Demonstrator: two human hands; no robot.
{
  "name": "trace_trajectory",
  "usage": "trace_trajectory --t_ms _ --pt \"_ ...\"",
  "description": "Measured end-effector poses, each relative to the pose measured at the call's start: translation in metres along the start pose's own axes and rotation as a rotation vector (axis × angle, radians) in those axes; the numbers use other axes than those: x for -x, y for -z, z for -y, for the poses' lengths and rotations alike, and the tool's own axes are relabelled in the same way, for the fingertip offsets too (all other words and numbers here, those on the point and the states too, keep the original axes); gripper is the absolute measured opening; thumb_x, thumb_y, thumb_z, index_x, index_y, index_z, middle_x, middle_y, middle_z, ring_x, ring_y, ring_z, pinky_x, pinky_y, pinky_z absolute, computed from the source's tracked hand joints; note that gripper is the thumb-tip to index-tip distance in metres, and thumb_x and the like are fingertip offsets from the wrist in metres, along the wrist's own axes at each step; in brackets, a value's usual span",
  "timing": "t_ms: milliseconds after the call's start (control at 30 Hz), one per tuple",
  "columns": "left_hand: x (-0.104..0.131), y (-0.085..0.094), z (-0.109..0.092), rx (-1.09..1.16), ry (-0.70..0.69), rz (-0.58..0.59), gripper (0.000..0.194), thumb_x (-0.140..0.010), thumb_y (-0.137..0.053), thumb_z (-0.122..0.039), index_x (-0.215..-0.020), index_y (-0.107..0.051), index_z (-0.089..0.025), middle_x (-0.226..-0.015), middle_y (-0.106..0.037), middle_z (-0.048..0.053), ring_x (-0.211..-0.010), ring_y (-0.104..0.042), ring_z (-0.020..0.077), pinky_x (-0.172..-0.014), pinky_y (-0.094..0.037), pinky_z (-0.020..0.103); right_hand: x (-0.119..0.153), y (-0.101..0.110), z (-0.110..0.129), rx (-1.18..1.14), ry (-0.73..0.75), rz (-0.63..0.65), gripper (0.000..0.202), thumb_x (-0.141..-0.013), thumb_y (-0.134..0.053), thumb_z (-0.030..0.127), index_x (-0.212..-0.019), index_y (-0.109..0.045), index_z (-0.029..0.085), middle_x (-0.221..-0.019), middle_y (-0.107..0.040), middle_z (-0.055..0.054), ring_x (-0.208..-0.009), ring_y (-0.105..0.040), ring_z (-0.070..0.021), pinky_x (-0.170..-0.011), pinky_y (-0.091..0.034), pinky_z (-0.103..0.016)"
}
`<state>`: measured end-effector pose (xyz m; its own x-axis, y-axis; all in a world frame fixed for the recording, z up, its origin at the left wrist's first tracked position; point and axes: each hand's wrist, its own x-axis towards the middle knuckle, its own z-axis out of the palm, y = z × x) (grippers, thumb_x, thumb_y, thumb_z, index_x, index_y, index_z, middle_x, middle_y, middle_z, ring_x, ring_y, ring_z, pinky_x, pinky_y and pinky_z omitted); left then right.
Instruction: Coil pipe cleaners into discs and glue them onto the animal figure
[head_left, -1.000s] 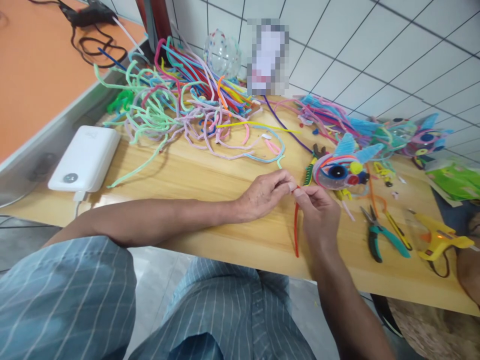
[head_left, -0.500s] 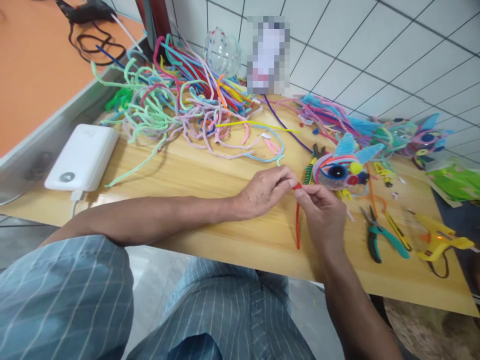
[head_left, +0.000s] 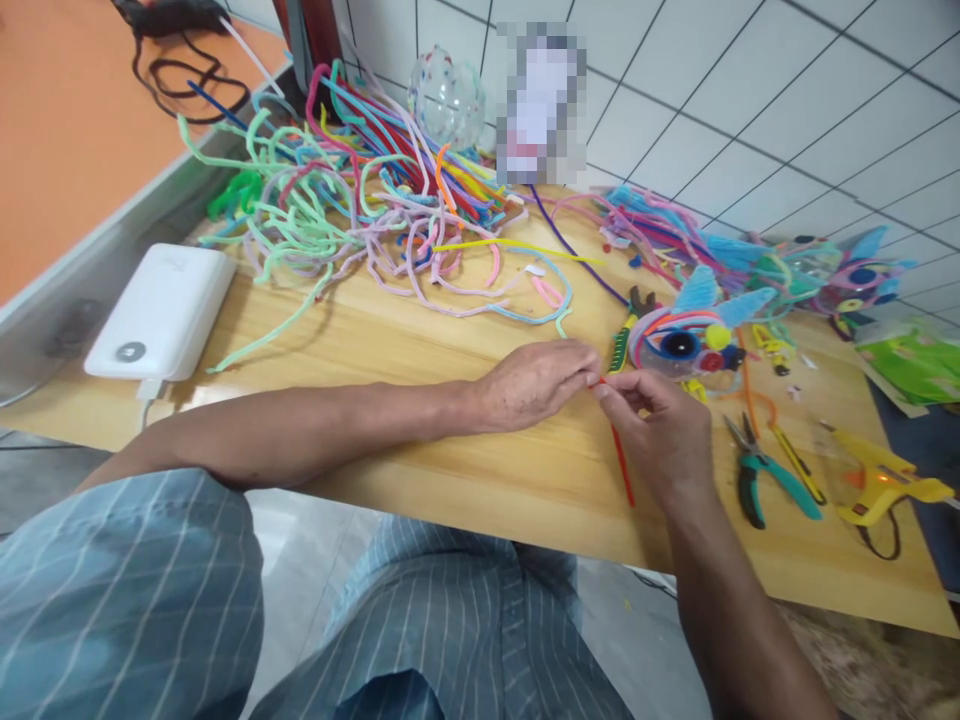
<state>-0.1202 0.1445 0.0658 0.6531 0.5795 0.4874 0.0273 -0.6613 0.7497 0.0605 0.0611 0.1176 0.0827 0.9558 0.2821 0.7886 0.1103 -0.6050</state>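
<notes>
A red pipe cleaner (head_left: 623, 468) hangs down from between my fingertips over the wooden table. My left hand (head_left: 536, 385) pinches its upper end, palm down, fingers pressed together. Touching it fingertip to fingertip, my right hand (head_left: 656, 425) is closed on the same red piece with thumb and index finger. Just beyond the hands stands a decorated figure (head_left: 679, 345) with blue ears and a large dark eye. Green-and-yellow handled cutters (head_left: 621, 345) lie beside it.
Piled pipe cleaners (head_left: 322, 220) cover the back left, near a white power bank (head_left: 161, 310). Teal-handled pliers (head_left: 776, 470), a yellow cutter knife (head_left: 799, 465) and a yellow glue gun (head_left: 881, 480) lie at the right. A second figure (head_left: 859, 280) stands at the back right.
My right hand has moved slightly right and down. The hanging red end has swung to the right, and my left hand's fingers have turned flatter over the piece.
</notes>
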Motion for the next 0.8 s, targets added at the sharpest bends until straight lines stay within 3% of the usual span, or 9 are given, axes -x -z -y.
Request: trace_trajectory --t_ms 233,333,433,567,667,800 --pt "0.006 -0.005 -0.017 0.269 0.237 -0.186 0.020 -0.104 -0.052 -0.032 -0.090 -0.058 -0.018 -0.083 -0.062 0.000 -0.079 -0.056 0.0137 -0.077 -0.046 0.027 0.009 -0.027 0.002 -0.303 -0.198 -0.148 0.019 -0.085 -0.076 0.040 -0.087 -0.078 0.022 -0.077 -0.078 -0.001 -0.066 -0.066 -0.0168 -0.067 -0.052 -0.031" --pt "0.007 -0.007 -0.020 0.373 0.312 -0.211 0.019 -0.103 -0.052 -0.032 -0.091 -0.058 -0.018 -0.085 -0.061 0.000 -0.081 -0.056 0.0137 -0.078 -0.046 0.027 0.010 -0.033 0.001 -0.387 -0.231 -0.175 0.020 -0.082 -0.077 0.041 -0.084 -0.077 0.022 -0.078 -0.079 -0.001 -0.069 -0.069 -0.0179 -0.069 -0.055 -0.032" --pt "0.002 -0.003 -0.017 0.334 0.285 -0.119 0.018 -0.103 -0.053 -0.032 -0.092 -0.059 -0.018 -0.087 -0.063 0.000 -0.083 -0.058 0.0144 -0.080 -0.047 0.028 0.007 -0.024 -0.002 -0.282 -0.234 -0.118 0.022 -0.082 -0.077 0.044 -0.083 -0.077 0.022 -0.072 -0.076 0.000 -0.063 -0.065 -0.0164 -0.064 -0.050 -0.030" --pt "-0.004 0.003 -0.008 0.137 0.124 0.011 0.018 -0.104 -0.051 -0.028 -0.090 -0.059 -0.019 -0.089 -0.065 0.003 -0.087 -0.061 0.0160 -0.085 -0.047 0.029 0.002 -0.005 -0.005 -0.116 -0.143 0.002 0.022 -0.085 -0.074 0.044 -0.079 -0.076 0.022 -0.067 -0.070 0.001 -0.059 -0.058 -0.0148 -0.060 -0.043 -0.030" --pt "-0.003 0.003 -0.005 0.058 0.049 -0.028 0.023 -0.107 -0.046 -0.029 -0.089 -0.057 -0.019 -0.088 -0.065 0.004 -0.088 -0.061 0.0168 -0.086 -0.048 0.030 0.000 -0.002 -0.003 -0.136 -0.129 0.035 0.022 -0.085 -0.074 0.043 -0.080 -0.077 0.022 -0.071 -0.073 0.000 -0.061 -0.060 -0.0152 -0.062 -0.045 -0.030" --pt "0.002 -0.001 -0.011 0.135 0.116 -0.157 0.020 -0.105 -0.049 -0.030 -0.091 -0.057 -0.019 -0.087 -0.065 0.002 -0.082 -0.059 0.0147 -0.081 -0.048 0.029 0.002 -0.015 -0.002 -0.267 -0.211 -0.040 0.021 -0.083 -0.077 0.043 -0.086 -0.077 0.022 -0.075 -0.075 0.000 -0.064 -0.063 -0.0158 -0.064 -0.049 -0.030"
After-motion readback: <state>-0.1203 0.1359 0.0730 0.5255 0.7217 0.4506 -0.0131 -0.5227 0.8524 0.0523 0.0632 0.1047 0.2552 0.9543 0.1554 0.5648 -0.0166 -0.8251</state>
